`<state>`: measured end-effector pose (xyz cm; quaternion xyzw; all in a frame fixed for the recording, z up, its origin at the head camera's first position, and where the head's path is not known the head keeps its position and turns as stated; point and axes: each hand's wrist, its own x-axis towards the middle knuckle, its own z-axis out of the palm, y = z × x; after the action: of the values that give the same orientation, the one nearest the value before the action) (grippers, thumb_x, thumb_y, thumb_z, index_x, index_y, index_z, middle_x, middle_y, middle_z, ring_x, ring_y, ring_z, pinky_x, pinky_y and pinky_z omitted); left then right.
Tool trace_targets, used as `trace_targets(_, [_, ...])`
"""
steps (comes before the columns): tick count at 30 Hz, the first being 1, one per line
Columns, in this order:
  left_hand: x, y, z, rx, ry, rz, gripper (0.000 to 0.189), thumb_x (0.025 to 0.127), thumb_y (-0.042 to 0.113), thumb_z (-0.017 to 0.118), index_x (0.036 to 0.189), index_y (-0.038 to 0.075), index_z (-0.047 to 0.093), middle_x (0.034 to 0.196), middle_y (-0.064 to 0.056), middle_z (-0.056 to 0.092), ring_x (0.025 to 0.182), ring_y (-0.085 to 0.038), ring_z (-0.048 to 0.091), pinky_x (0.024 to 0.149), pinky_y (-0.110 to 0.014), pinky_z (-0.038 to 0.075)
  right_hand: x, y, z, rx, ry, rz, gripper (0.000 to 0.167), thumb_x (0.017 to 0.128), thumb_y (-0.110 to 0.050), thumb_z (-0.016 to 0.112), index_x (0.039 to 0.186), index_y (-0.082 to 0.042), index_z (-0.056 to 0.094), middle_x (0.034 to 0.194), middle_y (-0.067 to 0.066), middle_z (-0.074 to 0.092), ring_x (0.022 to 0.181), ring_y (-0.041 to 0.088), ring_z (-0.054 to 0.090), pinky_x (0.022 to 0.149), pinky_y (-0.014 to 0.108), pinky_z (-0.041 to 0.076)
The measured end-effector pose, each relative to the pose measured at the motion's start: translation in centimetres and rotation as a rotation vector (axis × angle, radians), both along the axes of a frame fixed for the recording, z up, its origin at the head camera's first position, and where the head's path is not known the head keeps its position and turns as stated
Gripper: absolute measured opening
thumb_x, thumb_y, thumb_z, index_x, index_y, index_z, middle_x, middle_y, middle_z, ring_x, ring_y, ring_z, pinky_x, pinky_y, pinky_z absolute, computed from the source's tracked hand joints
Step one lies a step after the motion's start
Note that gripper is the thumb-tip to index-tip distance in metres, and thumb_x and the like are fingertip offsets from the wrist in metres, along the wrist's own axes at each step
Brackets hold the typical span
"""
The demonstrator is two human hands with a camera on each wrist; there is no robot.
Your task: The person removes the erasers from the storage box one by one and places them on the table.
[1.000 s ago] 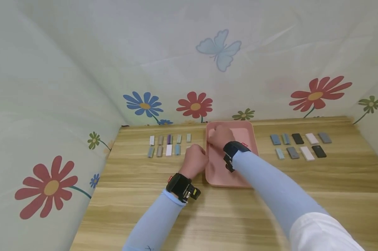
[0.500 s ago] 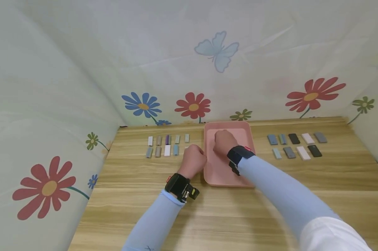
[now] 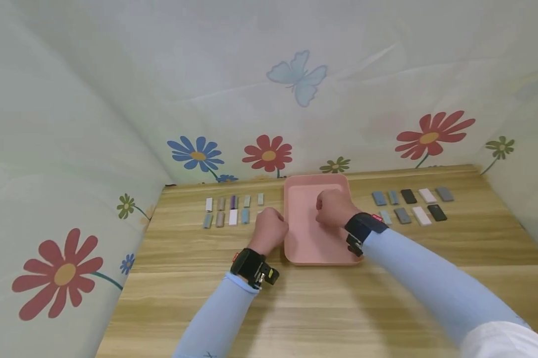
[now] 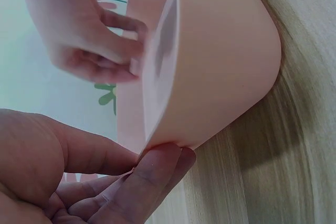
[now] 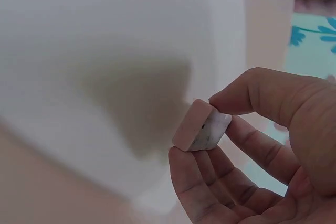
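Note:
My left hand (image 3: 269,231) grips the left side of the pink tray (image 3: 320,261). In the left wrist view, its thumb and fingers (image 4: 152,177) pinch the tray's rim (image 4: 170,98). Over the inside of the tray, my right hand (image 3: 336,209) is held in the air. Seen from the right wrist, that hand (image 5: 252,150) pinches a small pink and white block (image 5: 202,127) between thumb and fingertips. The block's kind cannot be told for sure. A blurred shadow lies on the tray floor below it.
Left of the tray, small sleeved blocks (image 3: 233,217) lie in two rows; one by my left hand is partly hidden. Flat blue, grey, black and white pieces (image 3: 422,216) form two rows on the right. A flowered cloth (image 3: 367,89) hangs behind the wooden table (image 3: 295,308).
My right hand has moved from the tray's far left corner to the right and slightly nearer me. The left hand keeps its hold on the rim. The head view has shifted slightly.

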<state>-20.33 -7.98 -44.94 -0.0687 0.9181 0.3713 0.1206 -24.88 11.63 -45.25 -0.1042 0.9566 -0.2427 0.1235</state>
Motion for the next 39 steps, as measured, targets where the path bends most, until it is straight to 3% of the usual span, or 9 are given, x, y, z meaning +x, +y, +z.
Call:
trace_targets(5, [0.0, 0.0, -0.1, -0.018, -0.002, 0.0, 0.022, 0.079, 0.006, 0.054, 0.058, 0.009, 0.054, 0.057, -0.002, 0.053, 0.043, -0.014, 0.05, 0.034, -0.025, 0.036, 0.8, 3.1, 2.8, -0.059, -0.007, -0.039, 0.018, 0.076, -0.013, 0.069, 0.089, -0.003, 0.062, 0.082, 0.01, 0.06, 0.066, 0.021, 0.053, 0.055, 0.028, 0.043])
trace_targets(9, [0.0, 0.1, -0.1, -0.015, -0.014, 0.001, 0.024, 0.079, 0.006, 0.053, 0.055, 0.01, 0.05, 0.053, 0.0, 0.049, 0.04, -0.013, 0.046, 0.033, -0.025, 0.033, 1.3, 7.0, 4.9, -0.026, 0.044, -0.045, 0.024, 0.078, -0.014, 0.067, 0.095, 0.0, 0.062, 0.087, 0.012, 0.06, 0.072, 0.023, 0.054, 0.059, 0.03, 0.044])
trace_targets(15, [0.0, 0.1, 0.0, -0.003, -0.03, 0.002, 0.021, 0.08, 0.006, 0.054, 0.059, 0.009, 0.054, 0.056, -0.002, 0.051, 0.042, -0.014, 0.047, 0.034, -0.026, 0.035, 1.8, 14.8, 6.3, -0.012, 0.06, -0.11, 0.033, 0.081, -0.016, 0.062, 0.108, 0.002, 0.061, 0.098, 0.019, 0.061, 0.073, 0.024, 0.055, 0.061, 0.033, 0.046])
trace_targets(18, [0.0, 0.1, -0.1, -0.01, -0.033, -0.004, 0.021, 0.081, 0.007, 0.054, 0.06, 0.008, 0.057, 0.057, -0.003, 0.053, 0.044, -0.014, 0.049, 0.035, -0.026, 0.036, 2.1, 18.9, 6.0, -0.013, 0.069, -0.162, 0.036, 0.084, -0.019, 0.063, 0.111, 0.005, 0.059, 0.103, 0.024, 0.06, 0.075, 0.026, 0.058, 0.063, 0.037, 0.05])
trace_targets(22, [-0.1, 0.1, -0.2, -0.024, -0.027, -0.011, 0.023, 0.08, 0.009, 0.054, 0.058, 0.009, 0.055, 0.055, -0.002, 0.051, 0.043, -0.014, 0.048, 0.035, -0.026, 0.035, 2.9, 23.8, 5.0, 0.026, 0.128, -0.201, 0.035, 0.082, -0.02, 0.065, 0.104, 0.007, 0.062, 0.097, 0.026, 0.063, 0.074, 0.028, 0.059, 0.062, 0.039, 0.049])
trace_targets(26, [-0.1, 0.0, -0.1, -0.028, -0.022, -0.003, 0.027, 0.081, 0.01, 0.055, 0.054, 0.011, 0.051, 0.051, 0.0, 0.045, 0.041, -0.013, 0.044, 0.034, -0.025, 0.032, 3.5, 27.0, 3.4, 0.061, 0.131, -0.249, 0.034, 0.079, -0.02, 0.068, 0.098, 0.008, 0.065, 0.089, 0.025, 0.065, 0.073, 0.029, 0.058, 0.061, 0.041, 0.048])
trace_targets(32, [0.0, 0.0, 0.2, -0.016, -0.027, 0.003, 0.029, 0.082, 0.011, 0.055, 0.054, 0.011, 0.05, 0.05, 0.001, 0.042, 0.041, -0.013, 0.043, 0.035, -0.025, 0.031, 3.7, 29.0, 1.3, 0.082, 0.09, -0.281, 0.032, 0.078, -0.018, 0.068, 0.096, 0.008, 0.066, 0.083, 0.022, 0.067, 0.069, 0.027, 0.058, 0.06, 0.043, 0.048])
trace_targets(39, [0.1, 0.2, 0.0, -0.038, -0.01, -0.004, 0.032, 0.082, 0.01, 0.055, 0.051, 0.013, 0.045, 0.047, 0.002, 0.039, 0.039, -0.013, 0.04, 0.034, -0.025, 0.03, 3.6, 29.3, 0.0, 0.075, 0.063, -0.289, 0.029, 0.08, -0.016, 0.066, 0.095, 0.009, 0.066, 0.08, 0.02, 0.067, 0.067, 0.026, 0.058, 0.056, 0.037, 0.046])
